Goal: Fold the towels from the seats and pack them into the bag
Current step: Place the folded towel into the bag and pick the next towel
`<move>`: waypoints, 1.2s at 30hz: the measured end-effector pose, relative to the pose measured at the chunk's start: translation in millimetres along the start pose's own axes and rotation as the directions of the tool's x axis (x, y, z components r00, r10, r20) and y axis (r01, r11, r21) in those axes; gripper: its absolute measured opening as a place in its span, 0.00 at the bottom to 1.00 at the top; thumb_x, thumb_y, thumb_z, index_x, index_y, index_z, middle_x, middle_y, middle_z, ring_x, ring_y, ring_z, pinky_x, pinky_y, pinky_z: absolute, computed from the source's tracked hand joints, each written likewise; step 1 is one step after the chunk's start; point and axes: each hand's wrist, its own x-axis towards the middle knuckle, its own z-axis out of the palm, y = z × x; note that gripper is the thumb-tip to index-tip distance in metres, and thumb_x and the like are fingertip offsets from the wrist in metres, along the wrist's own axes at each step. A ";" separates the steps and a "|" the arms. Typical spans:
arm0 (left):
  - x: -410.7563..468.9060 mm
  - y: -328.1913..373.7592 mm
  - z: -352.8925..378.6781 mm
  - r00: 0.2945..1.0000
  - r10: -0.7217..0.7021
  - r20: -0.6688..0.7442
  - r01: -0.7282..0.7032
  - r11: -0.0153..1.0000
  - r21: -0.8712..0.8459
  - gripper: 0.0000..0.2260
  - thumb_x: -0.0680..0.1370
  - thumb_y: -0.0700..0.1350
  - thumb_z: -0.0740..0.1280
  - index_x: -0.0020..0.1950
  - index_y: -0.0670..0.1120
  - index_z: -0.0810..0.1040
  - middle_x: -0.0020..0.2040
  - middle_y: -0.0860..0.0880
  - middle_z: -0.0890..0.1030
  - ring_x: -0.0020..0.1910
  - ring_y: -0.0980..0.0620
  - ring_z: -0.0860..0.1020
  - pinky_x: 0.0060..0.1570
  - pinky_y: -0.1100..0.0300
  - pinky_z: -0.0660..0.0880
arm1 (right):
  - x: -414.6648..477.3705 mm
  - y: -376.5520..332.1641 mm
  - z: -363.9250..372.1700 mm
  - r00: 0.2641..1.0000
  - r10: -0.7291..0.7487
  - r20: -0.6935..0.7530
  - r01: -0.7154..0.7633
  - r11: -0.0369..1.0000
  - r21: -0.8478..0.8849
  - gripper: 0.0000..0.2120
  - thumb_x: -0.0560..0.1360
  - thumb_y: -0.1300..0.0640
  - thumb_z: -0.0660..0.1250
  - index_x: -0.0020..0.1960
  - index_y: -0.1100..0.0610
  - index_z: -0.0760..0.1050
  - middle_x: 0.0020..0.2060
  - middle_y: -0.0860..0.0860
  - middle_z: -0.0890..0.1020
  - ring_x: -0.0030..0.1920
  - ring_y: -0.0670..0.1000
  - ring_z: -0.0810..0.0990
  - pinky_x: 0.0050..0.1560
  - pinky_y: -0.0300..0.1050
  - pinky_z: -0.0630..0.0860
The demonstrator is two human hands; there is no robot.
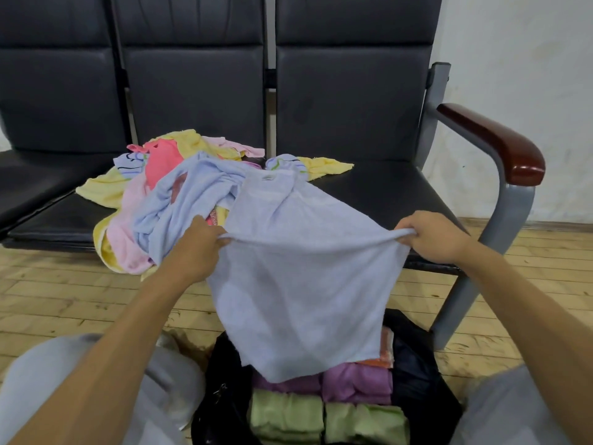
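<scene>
The fingers (pixel 219 235) of the left hand (pixel 195 248) are curled round one side of a pale blue towel (pixel 298 284), and the fingers (pixel 407 235) of the right hand (pixel 433 237) pinch the opposite side, so a taut ridge of cloth runs left to right between them. From that ridge the towel goes both ways: the far part slopes away onto the black seat (pixel 378 191), its end with a small label touching the loose pile of towels (pixel 167 187), and the near part hangs toward the person over the open black bag (pixel 224 393). Its long axis therefore seems to run away from the person, across the line between the hands, with both hands about equally near. The bag stands on the wooden floor (pixel 64 300) just below the hanging edge and already holds folded purple towels (pixel 353 380) and green towels (pixel 288 412). The fold looks just begun; bringing one half over the other probably comes next.
</scene>
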 end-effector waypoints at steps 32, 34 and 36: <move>3.0 36.8 -19.5 0.886 -0.111 -0.450 -0.046 0.945 -0.324 0.08 0.81 0.41 0.63 0.51 0.42 0.82 0.45 0.53 0.80 0.47 0.52 0.75 0.43 0.65 0.63 | 1.5 -8.7 -5.9 0.809 0.366 -0.461 -0.102 0.858 0.504 0.14 0.84 0.55 0.54 0.59 0.61 0.73 0.48 0.53 0.74 0.48 0.51 0.72 0.40 0.40 0.66; 2.8 33.9 -21.3 0.897 -0.106 -0.428 -0.033 0.952 -0.305 0.06 0.81 0.37 0.62 0.51 0.40 0.80 0.45 0.51 0.79 0.46 0.51 0.75 0.41 0.65 0.62 | 1.3 -8.5 -6.1 0.802 0.362 -0.475 -0.104 0.868 0.486 0.11 0.84 0.56 0.54 0.56 0.60 0.73 0.47 0.53 0.74 0.47 0.51 0.71 0.39 0.40 0.65; 0.8 34.2 -23.7 0.916 -0.145 -0.373 0.014 0.943 -0.333 0.08 0.80 0.32 0.61 0.55 0.38 0.76 0.48 0.50 0.77 0.45 0.55 0.73 0.37 0.68 0.64 | 0.3 -9.4 -6.6 0.797 0.356 -0.488 -0.114 0.882 0.458 0.10 0.84 0.56 0.54 0.53 0.59 0.72 0.46 0.54 0.74 0.45 0.51 0.70 0.36 0.37 0.63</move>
